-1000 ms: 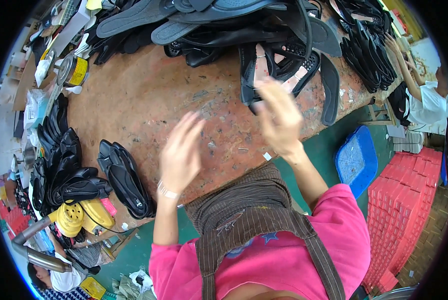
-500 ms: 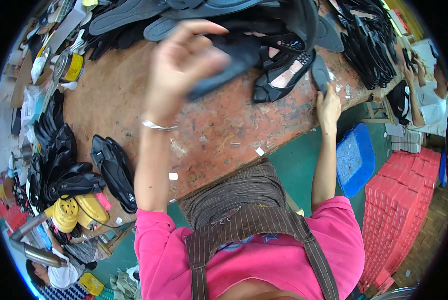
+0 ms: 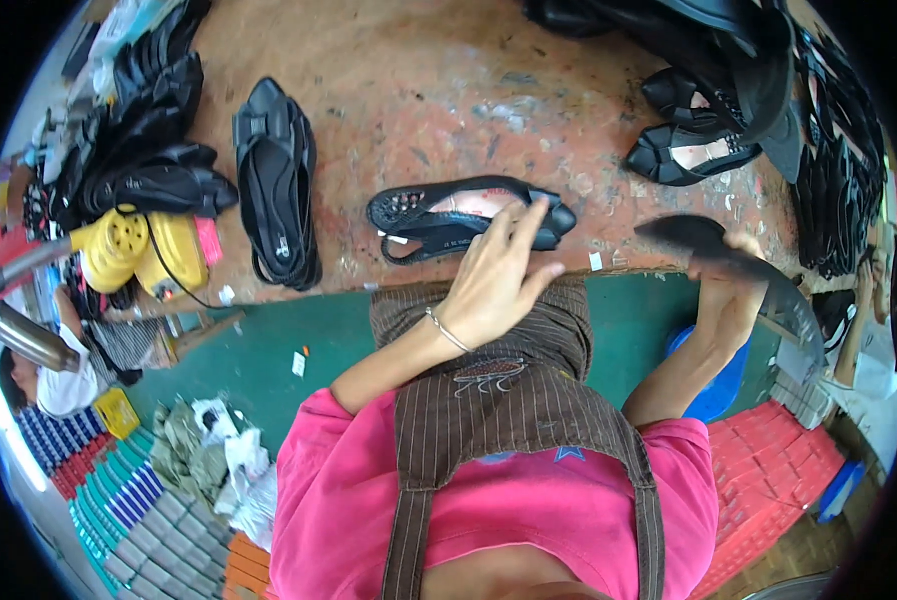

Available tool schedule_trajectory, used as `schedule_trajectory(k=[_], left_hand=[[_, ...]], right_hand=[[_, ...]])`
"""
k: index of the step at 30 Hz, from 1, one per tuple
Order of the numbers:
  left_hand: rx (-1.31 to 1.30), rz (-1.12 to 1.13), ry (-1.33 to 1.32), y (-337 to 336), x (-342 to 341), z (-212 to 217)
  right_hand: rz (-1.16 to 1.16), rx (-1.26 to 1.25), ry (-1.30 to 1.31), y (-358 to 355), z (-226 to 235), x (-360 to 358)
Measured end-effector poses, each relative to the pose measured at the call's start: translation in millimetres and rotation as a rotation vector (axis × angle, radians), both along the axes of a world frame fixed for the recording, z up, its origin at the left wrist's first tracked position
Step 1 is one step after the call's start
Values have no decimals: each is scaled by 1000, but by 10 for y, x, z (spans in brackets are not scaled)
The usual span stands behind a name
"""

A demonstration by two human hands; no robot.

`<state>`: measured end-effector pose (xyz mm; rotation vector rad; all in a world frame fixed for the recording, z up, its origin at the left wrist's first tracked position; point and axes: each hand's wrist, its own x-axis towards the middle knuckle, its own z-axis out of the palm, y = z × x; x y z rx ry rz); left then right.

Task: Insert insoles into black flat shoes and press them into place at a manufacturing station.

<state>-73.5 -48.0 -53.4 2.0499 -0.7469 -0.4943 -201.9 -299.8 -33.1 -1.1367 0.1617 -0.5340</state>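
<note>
A black slingback shoe [image 3: 427,222] with an open heel and pointed toe lies on its side near the table's front edge. My left hand [image 3: 491,275] rests over its toe end, fingers stretched out and thumb apart. To the right, my right hand [image 3: 726,300] is closed around a dark, curved shoe insole [image 3: 687,234], held just off the front edge and slightly blurred. A finished-looking pair of black bow-front shoes [image 3: 275,185] stands to the left of my left hand.
More black shoes [image 3: 674,152] and dark insoles [image 3: 749,60] are heaped at the back right, beside a shoe stack [image 3: 837,160]. On the left are piled shoes [image 3: 154,185] and a yellow device [image 3: 177,255]. A blue bin [image 3: 721,385] and red boxes [image 3: 769,480] stand below.
My left hand has come down from above the far pile to the nearer slingback shoe. My right hand has drawn the insole away from the pile, toward me. The whole view has shifted.
</note>
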Motion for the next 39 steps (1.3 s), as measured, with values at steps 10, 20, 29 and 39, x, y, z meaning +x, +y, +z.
schedule_trajectory(k=[10, 20, 29, 39], left_hand=[[77, 683, 24, 1220, 246, -485], [-112, 650, 64, 1152, 286, -844], [-205, 664, 122, 1178, 376, -904], [-122, 729, 121, 1094, 551, -955]], right_hand=[[191, 62, 355, 792, -95, 618], [389, -1494, 125, 1376, -401, 1090], [390, -1214, 102, 1723, -849, 1435], [437, -1365, 104, 1793, -919, 1509]])
